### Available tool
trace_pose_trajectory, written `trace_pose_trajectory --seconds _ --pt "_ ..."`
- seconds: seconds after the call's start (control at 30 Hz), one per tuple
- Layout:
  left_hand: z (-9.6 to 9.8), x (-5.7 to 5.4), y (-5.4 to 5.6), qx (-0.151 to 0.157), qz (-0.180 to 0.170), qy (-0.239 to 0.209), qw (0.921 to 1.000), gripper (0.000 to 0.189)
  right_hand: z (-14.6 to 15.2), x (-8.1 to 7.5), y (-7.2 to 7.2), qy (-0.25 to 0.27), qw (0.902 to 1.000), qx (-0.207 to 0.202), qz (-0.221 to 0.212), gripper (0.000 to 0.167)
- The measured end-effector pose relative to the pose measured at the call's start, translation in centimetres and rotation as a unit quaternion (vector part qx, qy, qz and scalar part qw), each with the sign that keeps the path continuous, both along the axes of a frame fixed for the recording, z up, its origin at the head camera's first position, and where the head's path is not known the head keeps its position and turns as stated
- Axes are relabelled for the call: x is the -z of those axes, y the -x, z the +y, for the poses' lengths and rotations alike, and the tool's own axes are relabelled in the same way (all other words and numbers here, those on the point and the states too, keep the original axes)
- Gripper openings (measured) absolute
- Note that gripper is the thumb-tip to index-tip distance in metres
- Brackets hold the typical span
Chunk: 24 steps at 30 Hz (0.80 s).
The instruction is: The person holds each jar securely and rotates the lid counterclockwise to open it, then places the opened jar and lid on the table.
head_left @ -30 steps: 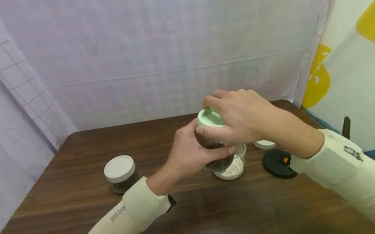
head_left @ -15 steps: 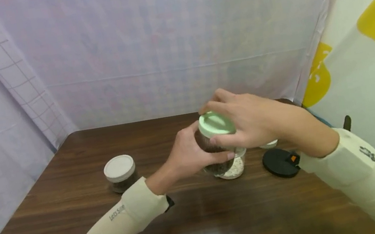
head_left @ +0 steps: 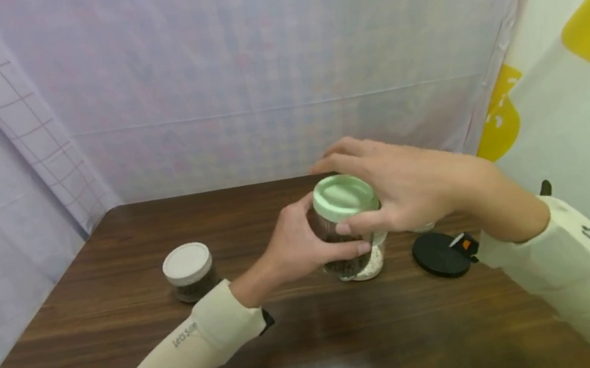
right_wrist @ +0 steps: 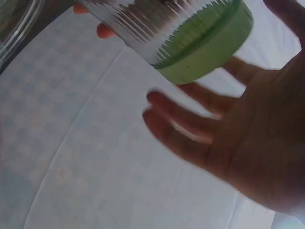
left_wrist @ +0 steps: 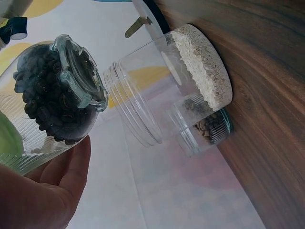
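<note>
My left hand (head_left: 299, 244) grips a clear ribbed jar (left_wrist: 52, 95) with a green lid (head_left: 345, 196), lifted above the table and tilted. Dark beans (left_wrist: 47, 105) lie in its base end. Around the lid's far and right side hovers my right hand (head_left: 405, 182), its fingers spread and relaxed. The right wrist view shows a gap between several of those fingers and the lid; thumb contact is unclear. Just behind the held jar stands a lidless clear jar (left_wrist: 200, 67) with white, flaky contents, partly hidden in the head view.
A white-lidded jar (head_left: 188, 265) with dark contents stands at left on the brown table (head_left: 94, 344). A black disc (head_left: 436, 255) lies at right. Another small jar (left_wrist: 209, 128) with brownish contents shows in the left wrist view. A fabric backdrop (head_left: 232, 78) hangs behind.
My right hand has opened and shifted right, loosening from the green lid, which is more exposed now. My left hand has stayed almost in place with the jar, whose top has swung slightly right.
</note>
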<state>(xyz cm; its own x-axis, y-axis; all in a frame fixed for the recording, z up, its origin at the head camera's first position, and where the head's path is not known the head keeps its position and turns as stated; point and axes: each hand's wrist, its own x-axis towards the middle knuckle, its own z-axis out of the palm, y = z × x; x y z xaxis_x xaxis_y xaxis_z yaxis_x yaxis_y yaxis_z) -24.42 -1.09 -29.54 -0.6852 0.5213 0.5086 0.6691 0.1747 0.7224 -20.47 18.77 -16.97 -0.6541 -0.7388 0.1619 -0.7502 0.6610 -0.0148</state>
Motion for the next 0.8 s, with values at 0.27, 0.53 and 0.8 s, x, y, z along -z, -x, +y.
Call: trace_pose_trajectory --seconds 0.27,0.53,0.8 --pt "0.1 0.3 -0.3 -0.014 -0.032 0.006 0.9994 0.064 -1.2 -0.6 -1.5 0.023 0.9864 0.158 0.038 0.074" --pt "0.2 0.6 -0.4 -0.005 -0.059 0.008 0.9982 0.071 -2.5 -0.7 -2.3 -0.015 0.9772 0.206 0.048 0.078" --pt "0.5 0.9 -0.3 -0.004 -0.05 0.011 0.9987 0.066 -3.9 -0.2 -1.5 -0.09 0.9673 0.231 0.052 0.081"
